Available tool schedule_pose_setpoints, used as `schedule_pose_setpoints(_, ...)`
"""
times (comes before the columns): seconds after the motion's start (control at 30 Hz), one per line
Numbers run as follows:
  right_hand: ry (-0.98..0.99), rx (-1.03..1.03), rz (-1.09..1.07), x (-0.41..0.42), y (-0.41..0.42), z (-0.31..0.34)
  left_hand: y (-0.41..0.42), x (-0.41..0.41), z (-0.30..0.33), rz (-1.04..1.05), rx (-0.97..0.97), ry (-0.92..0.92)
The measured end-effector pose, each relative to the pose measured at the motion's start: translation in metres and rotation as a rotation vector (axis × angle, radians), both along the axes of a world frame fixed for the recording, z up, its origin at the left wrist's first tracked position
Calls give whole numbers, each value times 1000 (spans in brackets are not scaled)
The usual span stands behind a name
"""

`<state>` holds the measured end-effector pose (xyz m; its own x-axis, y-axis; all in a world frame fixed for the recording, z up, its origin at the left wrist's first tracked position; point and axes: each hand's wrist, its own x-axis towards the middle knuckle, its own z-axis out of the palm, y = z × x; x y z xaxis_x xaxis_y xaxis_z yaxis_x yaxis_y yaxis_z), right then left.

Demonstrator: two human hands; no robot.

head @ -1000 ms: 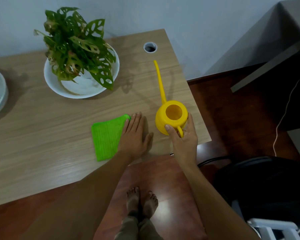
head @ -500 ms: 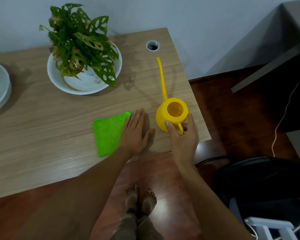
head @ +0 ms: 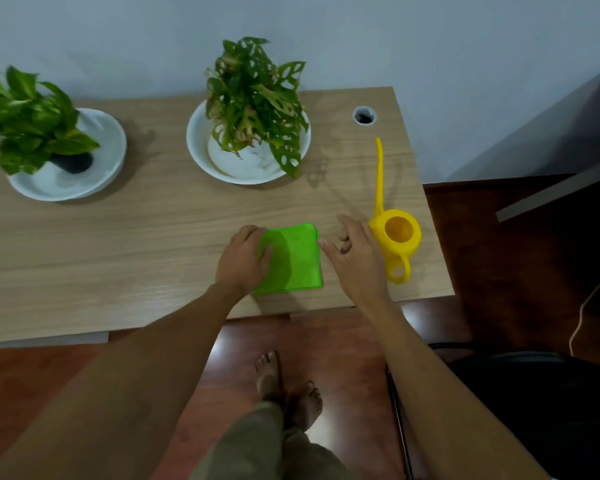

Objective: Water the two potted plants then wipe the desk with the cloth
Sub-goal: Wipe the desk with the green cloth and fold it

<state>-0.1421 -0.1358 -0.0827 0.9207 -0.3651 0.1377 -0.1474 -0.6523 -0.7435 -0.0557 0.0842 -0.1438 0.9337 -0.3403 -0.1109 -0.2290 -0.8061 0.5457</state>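
Observation:
A folded green cloth (head: pixel 293 259) lies near the front edge of the wooden desk (head: pixel 136 233). My left hand (head: pixel 245 259) rests on the cloth's left side with the fingers curled over its edge. My right hand (head: pixel 355 259) hovers just right of the cloth, fingers apart and holding nothing. The yellow watering can (head: pixel 397 239) stands on the desk right of that hand, its long spout pointing away. Two potted plants sit in white bowls: one with holed leaves (head: pixel 253 109) at the back centre, one with broad green leaves (head: pixel 32 116) at the back left.
A round cable hole (head: pixel 364 116) is in the desk's back right corner. A black chair (head: pixel 534 393) stands on the red-brown floor at the right, with a white cable (head: pixel 589 299) hanging nearby. My bare feet (head: pixel 288 386) are below the desk edge.
My right hand let go of the watering can's handle and moved left toward the cloth. My left hand shifted onto the cloth's left side. The view swung left, bringing the second plant in.

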Motion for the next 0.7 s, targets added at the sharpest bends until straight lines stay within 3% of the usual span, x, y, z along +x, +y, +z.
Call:
schedule_pose_setpoints(0.23,402,-158,214,44,22,-20,30,23,-2,39,-23,120)
schedule_pose_setpoints(0.6,631,-340,253,76,19,-40,24,47,-12,14,-9,247)
schedule_pose_setpoints(0.7,705,-281,223,88,14,-45,17,49,-9,6,-28,242)
